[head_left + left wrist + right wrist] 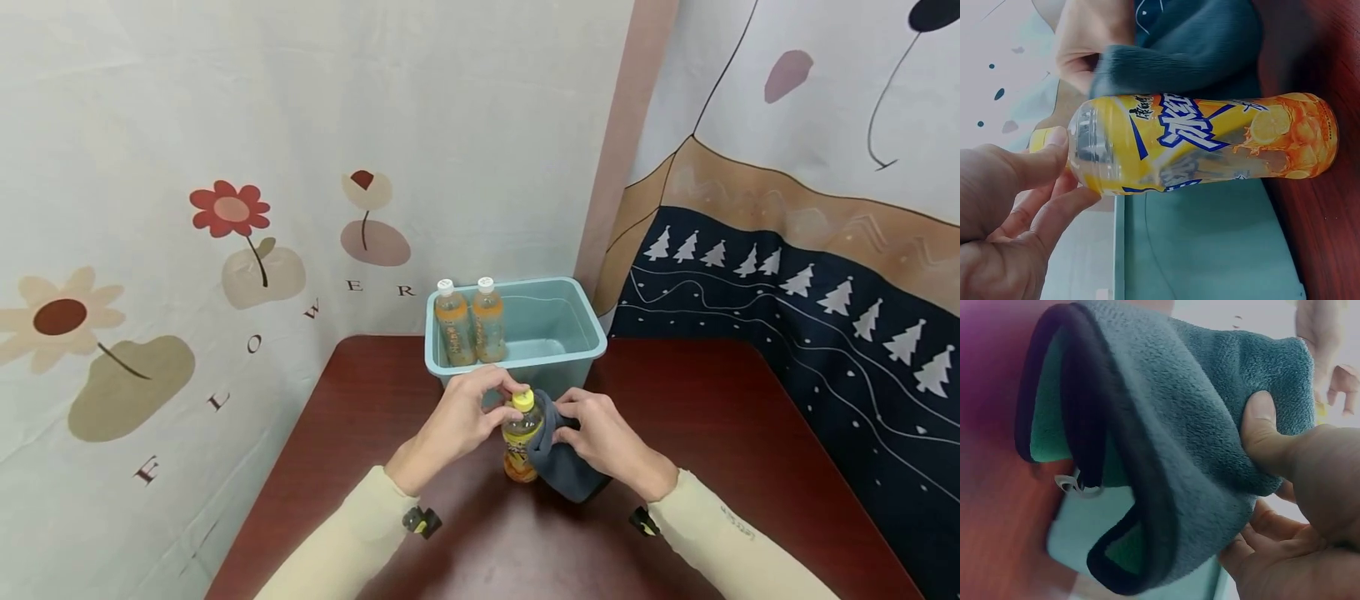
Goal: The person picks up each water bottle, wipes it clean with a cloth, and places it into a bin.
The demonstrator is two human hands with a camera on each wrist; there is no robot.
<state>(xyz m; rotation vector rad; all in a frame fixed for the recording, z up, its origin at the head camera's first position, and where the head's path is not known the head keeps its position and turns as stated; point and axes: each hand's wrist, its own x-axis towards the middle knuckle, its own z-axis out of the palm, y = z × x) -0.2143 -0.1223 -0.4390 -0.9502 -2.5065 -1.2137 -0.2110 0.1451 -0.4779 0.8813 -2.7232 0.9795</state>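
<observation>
A drink bottle [519, 454] with a yellow cap and a yellow-orange label stands upright on the table. My left hand [474, 411] pinches it at the cap and neck; in the left wrist view the thumb of that left hand [1016, 206] lies against the yellow cap [1040, 140]. My right hand [606, 433] grips a dark grey-blue cloth [567, 473] at the bottle's right side. The right wrist view shows the cloth [1197, 419] folded and hanging, with the thumb of the right hand [1297, 487] pressed on it. The cloth hides part of the bottle's right side.
Just behind the bottle is a light blue plastic bin [592, 354]. Two white-capped bottles, one at the left [455, 327] and one beside it [490, 323], stand in its left end. The dark red table [360, 400] meets printed curtains [480, 125] at the back.
</observation>
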